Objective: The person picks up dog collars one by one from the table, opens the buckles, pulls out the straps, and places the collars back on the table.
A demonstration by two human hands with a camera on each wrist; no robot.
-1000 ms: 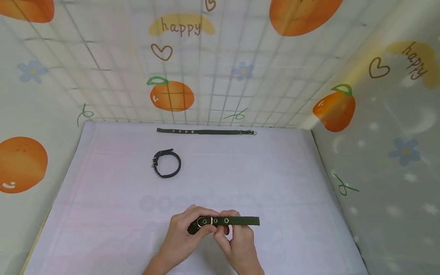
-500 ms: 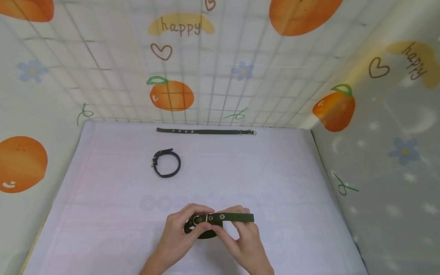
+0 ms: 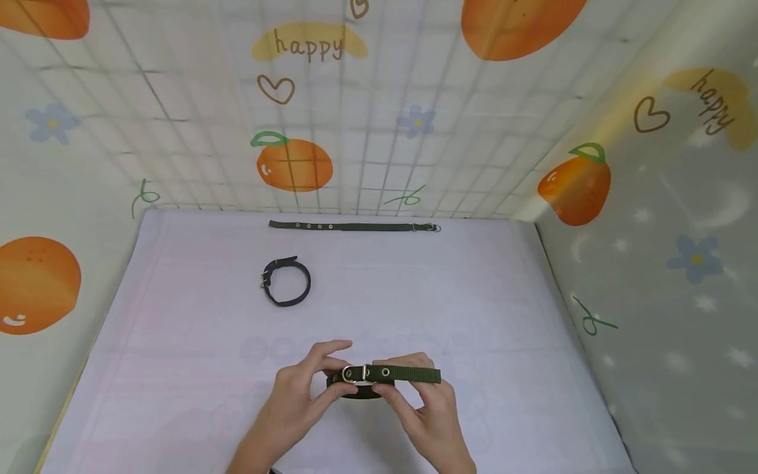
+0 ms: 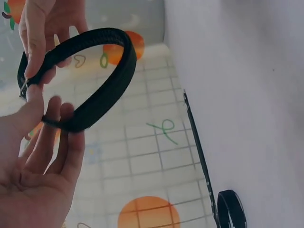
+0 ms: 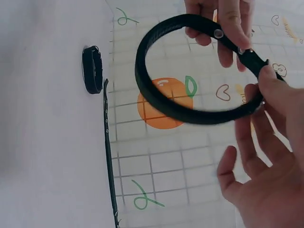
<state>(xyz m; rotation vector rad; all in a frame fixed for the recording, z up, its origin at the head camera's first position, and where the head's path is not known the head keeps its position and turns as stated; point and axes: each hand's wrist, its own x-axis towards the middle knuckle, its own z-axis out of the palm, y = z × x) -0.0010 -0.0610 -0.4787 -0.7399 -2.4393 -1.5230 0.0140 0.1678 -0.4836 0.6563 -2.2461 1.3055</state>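
Observation:
In the head view, a dark green webbing dog collar (image 3: pixel 417 374) is held up in front of the person, its tail passed through the metal buckle (image 3: pixel 365 373) and pointing right. The left hand (image 3: pixel 299 395) pinches it left of the buckle, by the D-ring, with the index finger raised off the strap. On the other side, the right hand (image 3: pixel 435 411) holds the strap between thumb and fingers. Both wrist views show the collar (image 4: pixel 118 85) bent into a wide loop. One metal eyelet (image 3: pixel 385 372) shows right of the buckle.
A dark buckled collar (image 3: pixel 309 283) lies as a ring on the white table (image 3: pixel 503 316). Behind it, a straight green collar (image 3: pixel 373 227) lies along the back edge. Printed cloth walls (image 3: pixel 349 125) rise at the back and sides.
The left index finger has lifted from the collar and the hands have spread slightly apart. Fewer eyelets show right of the buckle. The collars on the table have stayed put.

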